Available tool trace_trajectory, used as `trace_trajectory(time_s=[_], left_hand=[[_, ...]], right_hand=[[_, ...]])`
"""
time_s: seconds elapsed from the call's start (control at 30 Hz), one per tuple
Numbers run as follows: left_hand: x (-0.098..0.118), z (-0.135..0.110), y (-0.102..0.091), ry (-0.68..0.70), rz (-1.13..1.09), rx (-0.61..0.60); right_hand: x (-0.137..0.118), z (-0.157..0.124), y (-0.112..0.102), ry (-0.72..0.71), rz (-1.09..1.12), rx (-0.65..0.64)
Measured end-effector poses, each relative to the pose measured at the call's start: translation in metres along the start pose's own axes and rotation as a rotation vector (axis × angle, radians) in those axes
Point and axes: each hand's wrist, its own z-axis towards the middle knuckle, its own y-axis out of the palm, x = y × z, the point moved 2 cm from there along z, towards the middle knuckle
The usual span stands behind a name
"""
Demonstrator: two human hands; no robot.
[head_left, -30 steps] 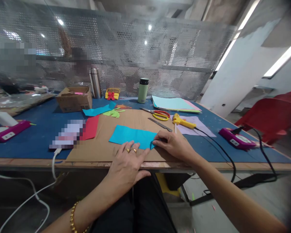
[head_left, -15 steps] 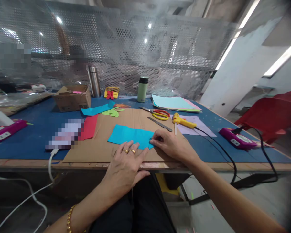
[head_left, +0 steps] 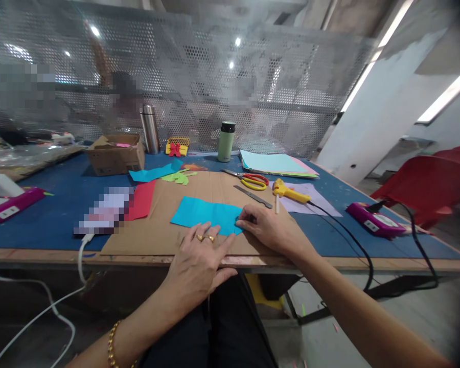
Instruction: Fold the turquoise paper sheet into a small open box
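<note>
A turquoise sheet of paper (head_left: 205,213) lies on a brown cardboard mat (head_left: 164,230) near the table's front edge. My left hand (head_left: 197,263), with rings on two fingers, lies flat with its fingers stretched onto the sheet's near edge. My right hand (head_left: 270,230) pinches the sheet's right end between thumb and fingers, where the paper folds up slightly.
Behind the mat lie orange-handled scissors (head_left: 251,180), a metal blade (head_left: 253,197), a yellow glue gun (head_left: 289,192) with a black cord, red paper (head_left: 141,200), paper scraps, a cardboard box (head_left: 117,153), two flasks and a paper stack (head_left: 278,164). A red chair (head_left: 433,184) stands right. People sit behind the mesh screen.
My right hand has slid slightly left along the sheet's right end, and the fold there has moved with it. My left hand has stayed pressed on the near edge.
</note>
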Motion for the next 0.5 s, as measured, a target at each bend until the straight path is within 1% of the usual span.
trace_trajectory(time_s=[0.13, 0.3, 0.5], left_hand=[[0.0005, 0.0006, -0.0005, 0.011, -0.002, 0.006], [-0.0009, 0.0008, -0.0006, 0.012, -0.010, 0.015], [-0.0013, 0.0000, -0.0006, 0.008, -0.014, 0.014]], right_hand=[[0.0022, 0.0018, 0.0021, -0.007, 0.015, -0.006], [0.0032, 0.0024, 0.0019, 0.045, 0.023, -0.008], [-0.0024, -0.0002, -0.0031, 0.063, 0.018, -0.011]])
